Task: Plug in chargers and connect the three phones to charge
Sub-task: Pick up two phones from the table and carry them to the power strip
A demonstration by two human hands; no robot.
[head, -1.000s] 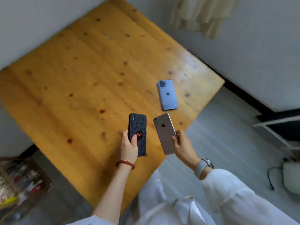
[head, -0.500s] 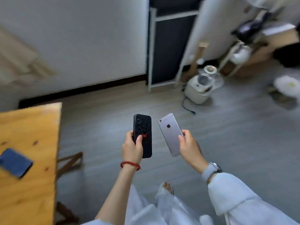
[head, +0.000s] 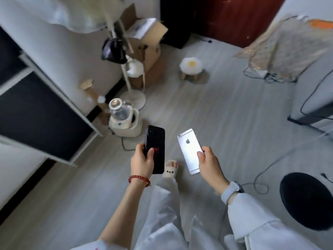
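Observation:
My left hand grips a black phone with a red mark on its case, back side up. A silver phone with its back facing me sits in my right hand. Both phones are held side by side, apart, over the grey floor in the middle of the view. A white power strip with black cables plugged in lies on the floor at the far right. The blue phone and the wooden table are out of view.
A kettle on a white base stands on the floor just left of the phones. Behind it are a lamp stand, a cardboard box and a small stool. A black round seat is at right, with cables across the floor.
The view has swung away from the wooden table and the blue phone toward the room's floor. Both hands still hold the same phones in about the same pose.

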